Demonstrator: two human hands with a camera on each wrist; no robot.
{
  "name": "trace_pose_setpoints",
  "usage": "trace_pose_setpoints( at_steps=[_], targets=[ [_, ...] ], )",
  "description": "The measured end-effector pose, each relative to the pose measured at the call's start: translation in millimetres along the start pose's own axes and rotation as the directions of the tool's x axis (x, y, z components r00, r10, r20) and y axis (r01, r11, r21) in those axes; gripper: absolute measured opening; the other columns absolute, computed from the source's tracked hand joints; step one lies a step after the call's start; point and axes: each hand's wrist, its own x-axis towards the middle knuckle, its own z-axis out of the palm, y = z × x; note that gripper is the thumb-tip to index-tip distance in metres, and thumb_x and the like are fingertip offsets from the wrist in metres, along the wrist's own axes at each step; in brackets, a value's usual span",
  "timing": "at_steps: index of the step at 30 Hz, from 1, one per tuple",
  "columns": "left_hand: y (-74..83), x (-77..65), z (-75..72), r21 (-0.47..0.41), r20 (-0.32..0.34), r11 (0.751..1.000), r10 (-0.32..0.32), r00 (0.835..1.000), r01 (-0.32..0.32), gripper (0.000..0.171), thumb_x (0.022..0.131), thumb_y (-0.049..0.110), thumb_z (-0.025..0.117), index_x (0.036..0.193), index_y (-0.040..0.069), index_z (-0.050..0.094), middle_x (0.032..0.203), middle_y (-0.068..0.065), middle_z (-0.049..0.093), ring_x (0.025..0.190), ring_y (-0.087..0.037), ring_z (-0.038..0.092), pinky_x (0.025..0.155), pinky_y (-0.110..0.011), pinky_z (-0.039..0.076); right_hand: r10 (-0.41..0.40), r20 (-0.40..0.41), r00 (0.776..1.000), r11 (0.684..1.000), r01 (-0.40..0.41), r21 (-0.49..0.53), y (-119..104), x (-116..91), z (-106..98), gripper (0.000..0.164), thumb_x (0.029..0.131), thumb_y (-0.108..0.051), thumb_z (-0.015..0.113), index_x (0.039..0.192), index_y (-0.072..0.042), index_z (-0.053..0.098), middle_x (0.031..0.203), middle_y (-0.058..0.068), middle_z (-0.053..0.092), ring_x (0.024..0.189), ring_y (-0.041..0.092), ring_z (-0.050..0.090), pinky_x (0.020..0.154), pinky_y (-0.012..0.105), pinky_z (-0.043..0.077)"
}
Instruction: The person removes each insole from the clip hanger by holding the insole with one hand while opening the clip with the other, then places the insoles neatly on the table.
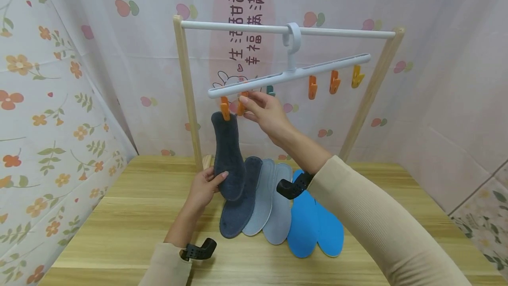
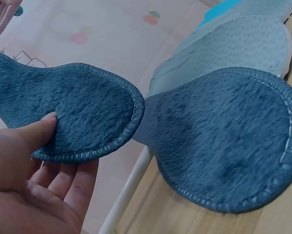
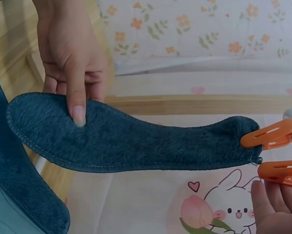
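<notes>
A dark, fuzzy insole (image 1: 229, 153) hangs by its narrow end from an orange clip (image 1: 225, 108) at the left end of a white hanger (image 1: 291, 75). My left hand (image 1: 203, 188) pinches its wide end, thumb on the front and fingers behind, as the left wrist view shows closely. Beside that clip, my right hand (image 1: 267, 111) grips a second orange clip (image 3: 282, 169) between thumb and fingers. In the right wrist view this clip lies at the insole's corner; whether its jaws bite the edge I cannot tell.
On the wooden table (image 1: 131, 215) lie another dark insole (image 1: 238, 211), grey insoles (image 1: 278, 220) and blue insoles (image 1: 303, 228), overlapping. The tilted hanger hooks over a rack's white bar (image 1: 238, 27). A green clip (image 1: 270, 90), orange clips and a yellow clip (image 1: 357, 76) hang farther right.
</notes>
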Motion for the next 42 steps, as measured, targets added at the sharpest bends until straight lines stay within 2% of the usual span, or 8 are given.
trace_pose_setpoints(
  at_steps=[11, 18, 25, 30, 35, 39, 42],
  targets=[
    [1.1, -2.0, -9.6, 0.008, 0.021, 1.0, 0.005, 1.0, -0.005, 0.036, 0.101, 0.015, 0.064, 0.13, -0.005, 0.062, 0.116, -0.015, 0.074, 0.086, -0.005, 0.071, 0.077, -0.022, 0.059, -0.009, -0.056, 0.998, 1.0, 0.008, -0.013, -0.3, 1.1, 4.1, 0.044, 0.102, -0.028, 0.061, 0.141, -0.007, 0.059, 0.139, 0.009, 0.064, 0.128, 0.022, 0.063, 0.105, 0.034, 0.052],
    [0.4, -2.7, -13.8, 0.008, 0.047, 1.0, 0.005, 0.999, -0.005, 0.037, 0.1, 0.014, 0.064, 0.131, -0.005, 0.062, 0.116, -0.017, 0.074, 0.087, -0.006, 0.072, 0.079, -0.024, 0.061, 0.005, -0.046, 0.999, 1.0, -0.005, -0.005, 3.1, 0.0, 3.4, 0.051, 0.1, -0.029, 0.065, 0.145, -0.008, 0.055, 0.141, 0.009, 0.063, 0.128, 0.023, 0.063, 0.104, 0.035, 0.053],
    [0.0, -3.0, -16.3, 0.021, 0.057, 1.0, -0.008, 0.998, 0.007, 0.038, 0.1, 0.015, 0.064, 0.132, -0.005, 0.061, 0.118, -0.017, 0.074, 0.089, -0.007, 0.072, 0.081, -0.026, 0.061, 0.056, -0.044, 0.997, 0.995, -0.06, -0.082, 11.9, -5.7, 5.3, 0.06, 0.098, -0.037, 0.067, 0.149, -0.011, 0.05, 0.14, 0.008, 0.064, 0.126, 0.022, 0.064, 0.108, 0.037, 0.051],
    [0.9, -4.3, -17.9, 0.02, 0.058, 1.0, -0.007, 0.998, 0.006, 0.039, 0.1, 0.015, 0.065, 0.133, -0.004, 0.061, 0.117, -0.017, 0.074, 0.088, -0.007, 0.072, 0.081, -0.026, 0.061, 0.05, -0.104, 0.993, 0.983, -0.068, -0.173, 17.7, -17.1, 11.9, 0.061, 0.093, -0.048, 0.07, 0.141, -0.013, 0.057, 0.128, 0.006, 0.071, 0.117, 0.02, 0.068, 0.105, 0.04, 0.053],
    [1.2, -2.6, -18.2, 0.019, 0.068, 1.0, 0.005, 0.998, -0.007, 0.038, 0.099, 0.016, 0.065, 0.132, -0.003, 0.062, 0.114, -0.014, 0.075, 0.086, -0.008, 0.073, 0.081, -0.028, 0.061, -0.058, -0.147, 0.987, 0.96, 0.015, -0.281, 26.1, -33.4, 20.6, 0.055, 0.09, -0.05, 0.074, 0.13, -0.013, 0.066, 0.117, 0.004, 0.075, 0.112, 0.017, 0.07, 0.099, 0.041, 0.056],
    [3.1, -1.3, -17.7, 0.012, 0.083, 1.0, 0.013, 0.996, -0.014, 0.037, 0.099, 0.014, 0.065, 0.131, -0.004, 0.062, 0.113, -0.014, 0.076, 0.086, -0.007, 0.073, 0.082, -0.028, 0.062, -0.197, -0.113, 0.974, 0.932, 0.151, -0.329, 28.0, -42.2, 29.4, 0.049, 0.089, -0.04, 0.077, 0.127, -0.01, 0.068, 0.12, 0.006, 0.074, 0.113, 0.017, 0.071, 0.1, 0.035, 0.056],
    [4.8, -0.8, -19.6, 0.015, 0.094, 1.0, 0.018, 0.995, -0.02, 0.039, 0.099, 0.015, 0.065, 0.132, -0.006, 0.06, 0.112, -0.013, 0.076, 0.086, -0.006, 0.073, 0.083, -0.029, 0.062, -0.287, -0.087, 0.954, 0.901, 0.238, -0.364, 23.8, -44.5, 34.6, 0.049, 0.089, -0.036, 0.078, 0.129, -0.01, 0.067, 0.126, 0.005, 0.072, 0.118, 0.017, 0.069, 0.104, 0.034, 0.054]
  ],
)
